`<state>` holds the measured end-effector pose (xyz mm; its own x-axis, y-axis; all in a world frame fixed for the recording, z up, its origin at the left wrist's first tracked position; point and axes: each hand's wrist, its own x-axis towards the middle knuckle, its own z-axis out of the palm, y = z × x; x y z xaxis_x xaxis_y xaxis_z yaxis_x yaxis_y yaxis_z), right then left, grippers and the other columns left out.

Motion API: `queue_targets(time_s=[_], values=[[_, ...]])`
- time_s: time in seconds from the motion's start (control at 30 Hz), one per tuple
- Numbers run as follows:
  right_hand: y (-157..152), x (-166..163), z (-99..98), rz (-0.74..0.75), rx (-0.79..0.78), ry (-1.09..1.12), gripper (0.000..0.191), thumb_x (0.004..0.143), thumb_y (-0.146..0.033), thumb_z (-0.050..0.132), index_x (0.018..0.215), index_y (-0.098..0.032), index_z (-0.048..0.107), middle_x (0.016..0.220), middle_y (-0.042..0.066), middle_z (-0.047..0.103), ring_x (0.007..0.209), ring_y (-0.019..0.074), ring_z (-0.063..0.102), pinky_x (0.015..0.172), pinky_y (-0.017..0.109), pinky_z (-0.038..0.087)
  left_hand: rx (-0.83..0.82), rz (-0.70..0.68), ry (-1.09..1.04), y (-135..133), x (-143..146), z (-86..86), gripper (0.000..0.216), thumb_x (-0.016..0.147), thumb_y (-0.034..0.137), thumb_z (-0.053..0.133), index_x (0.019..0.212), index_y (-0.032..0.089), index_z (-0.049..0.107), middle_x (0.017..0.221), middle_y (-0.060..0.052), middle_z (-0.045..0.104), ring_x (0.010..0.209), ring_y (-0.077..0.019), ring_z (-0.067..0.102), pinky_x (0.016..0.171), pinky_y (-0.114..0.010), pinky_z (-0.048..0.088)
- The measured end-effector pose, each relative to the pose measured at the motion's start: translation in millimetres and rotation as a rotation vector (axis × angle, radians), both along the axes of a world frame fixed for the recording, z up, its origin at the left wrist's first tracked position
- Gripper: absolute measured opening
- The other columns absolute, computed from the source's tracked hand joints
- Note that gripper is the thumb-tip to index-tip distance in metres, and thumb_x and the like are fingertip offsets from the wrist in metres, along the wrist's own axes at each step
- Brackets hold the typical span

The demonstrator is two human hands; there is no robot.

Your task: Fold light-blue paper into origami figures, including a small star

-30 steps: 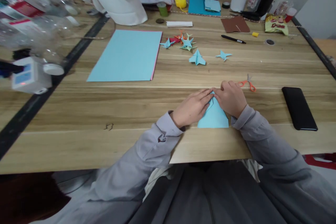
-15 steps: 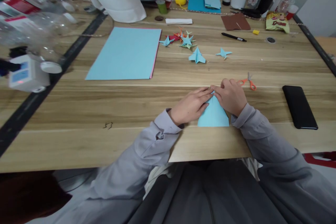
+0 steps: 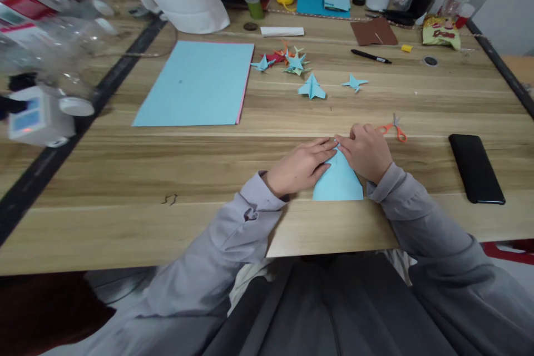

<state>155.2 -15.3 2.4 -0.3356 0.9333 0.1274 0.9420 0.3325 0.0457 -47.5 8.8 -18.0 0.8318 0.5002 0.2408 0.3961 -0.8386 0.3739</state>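
Note:
A light blue folded paper (image 3: 339, 182), pointed at its far end, lies on the wooden table (image 3: 167, 161) near the front edge. My left hand (image 3: 301, 166) rests on its left side with the fingers pressed together and stretched toward the tip. My right hand (image 3: 367, 151) lies over the right side, fingers curled and pinching at the same tip. Both hands meet at the point of the paper. Grey sleeves cover both forearms.
Orange scissors (image 3: 392, 129) lie just right of my right hand, a black phone (image 3: 475, 168) further right. A blue sheet over a pink one (image 3: 196, 83) sits at centre left. Several folded paper shapes (image 3: 311, 87), a black pen (image 3: 370, 57), clear bottles (image 3: 50, 16) and clutter lie beyond.
My hands have hardly moved on the paper; the fingertips have closed in slightly at its tip. The view has shifted a little.

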Motion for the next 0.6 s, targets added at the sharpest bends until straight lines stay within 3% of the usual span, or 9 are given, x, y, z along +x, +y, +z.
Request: queue_targets(time_s=[0.13, 0.27, 0.6], values=[[-0.2, 0.1, -1.2, 0.003, 0.017, -0.006, 0.034, 0.098, -0.034, 0.048, 0.123, -0.025, 0.069, 0.103, 0.013, 0.059, 0.093, 0.0261, 0.044, 0.075, 0.036, 0.026, -0.010, 0.016, -0.027, -0.1, 1.3, -0.1, 0.041, 0.099, 0.030, 0.043, 0.128, 0.008, 0.061, 0.144, -0.017, 0.054, 0.140, -0.0279, 0.046, 0.115, -0.049, 0.041], [-0.5, 0.3, -1.7, 0.009, 0.019, -0.011, 0.035, 0.098, -0.034, 0.047, 0.124, -0.025, 0.068, 0.104, 0.013, 0.059, 0.093, 0.0264, 0.044, 0.075, 0.036, 0.027, 0.008, 0.053, -0.020, -3.7, 3.8, 1.2, 0.057, 0.091, 0.048, 0.056, 0.130, 0.006, 0.059, 0.143, -0.021, 0.054, 0.138, -0.0326, 0.047, 0.114, -0.052, 0.042], [-0.6, 0.3, -0.7, 0.007, 0.012, -0.004, 0.034, 0.097, -0.032, 0.048, 0.122, -0.025, 0.069, 0.102, 0.013, 0.059, 0.092, 0.0261, 0.044, 0.075, 0.036, 0.027, 0.028, 0.018, 0.002, -3.5, 2.0, 2.2, 0.045, 0.099, 0.042, 0.043, 0.123, 0.011, 0.066, 0.145, -0.017, 0.053, 0.140, -0.0290, 0.046, 0.115, -0.050, 0.040]])
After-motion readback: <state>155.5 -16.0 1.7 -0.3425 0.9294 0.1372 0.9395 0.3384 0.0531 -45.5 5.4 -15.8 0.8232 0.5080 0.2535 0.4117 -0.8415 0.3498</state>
